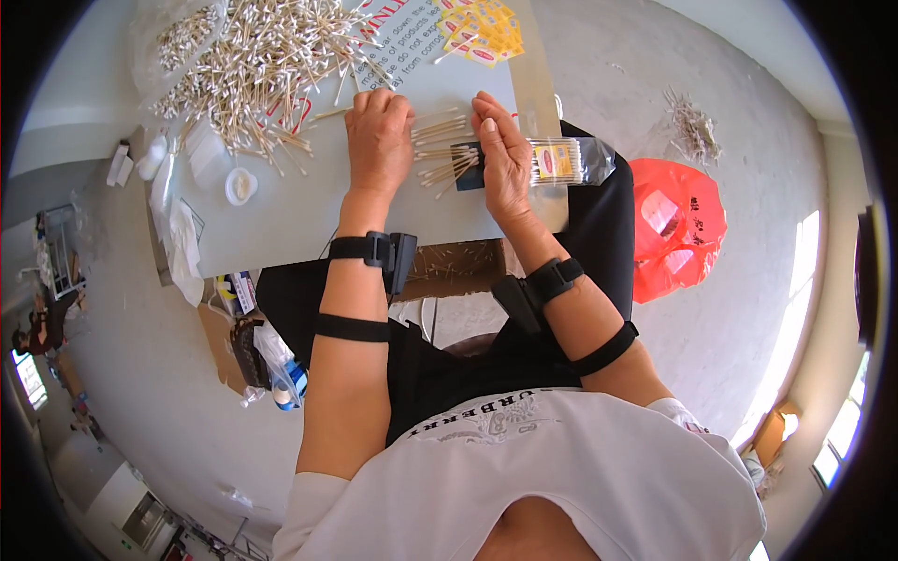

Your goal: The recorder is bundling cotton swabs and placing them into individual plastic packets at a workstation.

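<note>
My left hand [378,140] lies palm down on the grey board [309,206], its fingers against a small row of wooden cotton swabs [441,150]. My right hand [500,154] stands on edge on the other side of that row, fingers straight, so the swabs sit between both hands. Just right of my right hand lies a clear packet of swabs with a yellow label [564,160]. A dark small block [468,178] peeks out under the swabs.
A big loose heap of cotton swabs [253,65] covers the board's far left. Yellow labels [482,33] lie at the far edge. A small white round lid [241,185] sits left. A red plastic bag [678,224] lies on the floor, right.
</note>
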`<state>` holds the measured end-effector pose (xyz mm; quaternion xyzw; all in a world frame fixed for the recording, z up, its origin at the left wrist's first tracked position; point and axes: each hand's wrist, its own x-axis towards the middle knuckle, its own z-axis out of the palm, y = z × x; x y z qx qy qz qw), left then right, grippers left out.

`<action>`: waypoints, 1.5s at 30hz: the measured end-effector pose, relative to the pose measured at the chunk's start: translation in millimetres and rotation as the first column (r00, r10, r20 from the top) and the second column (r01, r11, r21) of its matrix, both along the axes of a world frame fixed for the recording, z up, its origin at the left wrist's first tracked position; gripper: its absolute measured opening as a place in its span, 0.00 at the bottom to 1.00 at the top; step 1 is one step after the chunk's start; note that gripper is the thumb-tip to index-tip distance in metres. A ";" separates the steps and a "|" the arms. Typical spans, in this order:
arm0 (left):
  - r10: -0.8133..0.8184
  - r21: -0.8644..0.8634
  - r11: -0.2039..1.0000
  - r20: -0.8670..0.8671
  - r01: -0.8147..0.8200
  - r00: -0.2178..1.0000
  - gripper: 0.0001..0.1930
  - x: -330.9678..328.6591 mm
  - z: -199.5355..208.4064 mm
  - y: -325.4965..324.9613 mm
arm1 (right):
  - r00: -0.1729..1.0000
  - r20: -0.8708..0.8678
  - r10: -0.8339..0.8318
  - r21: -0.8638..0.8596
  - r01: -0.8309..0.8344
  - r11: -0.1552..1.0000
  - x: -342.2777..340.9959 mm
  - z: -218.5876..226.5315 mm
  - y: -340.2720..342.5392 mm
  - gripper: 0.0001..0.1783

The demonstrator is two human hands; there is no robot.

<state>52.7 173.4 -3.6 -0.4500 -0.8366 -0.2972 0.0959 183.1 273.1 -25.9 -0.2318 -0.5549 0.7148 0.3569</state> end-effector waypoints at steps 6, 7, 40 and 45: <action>-0.105 -0.001 0.994 -0.002 0.105 0.994 0.08 14.0 7.9 -6.6 | 0.999 0.003 0.038 -0.025 -0.038 0.999 6.2 5.6 7.5 0.19; -0.071 0.049 0.996 -0.008 0.072 0.997 0.07 22.2 14.1 -10.3 | 0.999 0.000 0.052 -0.053 -0.052 0.997 6.2 7.6 7.2 0.19; -0.079 -0.123 0.990 -0.031 0.075 0.996 0.08 69.1 19.6 -16.5 | 0.998 0.045 0.049 0.022 -0.050 0.998 8.6 2.9 11.6 0.20; -0.095 -0.121 0.988 -0.030 0.091 0.995 0.05 76.0 11.7 -17.6 | 0.999 0.018 0.027 0.007 -0.027 1.000 5.4 0.3 9.7 0.19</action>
